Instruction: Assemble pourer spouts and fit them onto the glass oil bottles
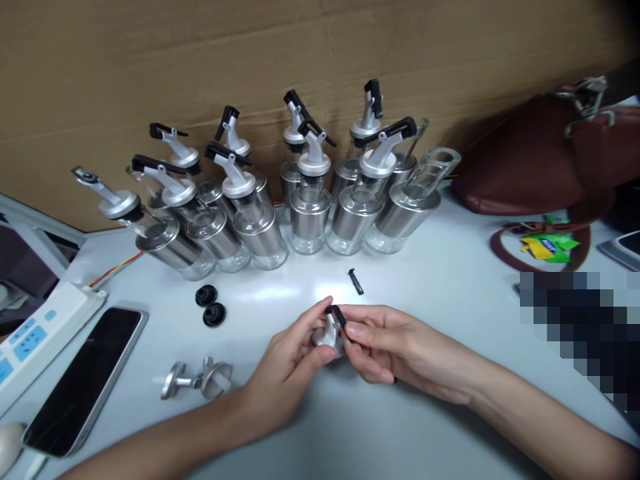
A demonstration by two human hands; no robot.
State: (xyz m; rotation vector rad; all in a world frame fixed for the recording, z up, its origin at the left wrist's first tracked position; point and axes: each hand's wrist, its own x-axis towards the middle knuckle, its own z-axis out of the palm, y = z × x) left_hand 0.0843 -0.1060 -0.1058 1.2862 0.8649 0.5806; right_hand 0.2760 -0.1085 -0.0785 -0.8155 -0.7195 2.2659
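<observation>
- One thumb and the bent fingers of the left hand (283, 373) pinch the sides of a silver spout (325, 337), its stem upward; whether it touches the surface (435, 280) is hidden.
- The right hand (395, 340) pinches the black lever (341, 317) on that spout, thumb tip against it, other fingers curled below.
- With the silver spout as the clock's centre, a loose black lever (356, 283) lies near at 1 o'clock.
- Two black stoppers (214, 315) sit just beside each other between 9 and 10.
- Two silver pieces (173, 382) lie tipped over between 8 and 9.
- Farther out, from 10 round to 1, stand glass-and-metal bottles (310, 215), six in the front row; five of those carry spouts, the rightmost has an open neck.
- Cardboard (200, 53) rises behind them at 12.
- A phone (85, 380) lies at about 9, a white power strip (70, 303) beyond it.
- Toward 2 rests a dark red bag (520, 153), a green and yellow packet (550, 248) in front.
</observation>
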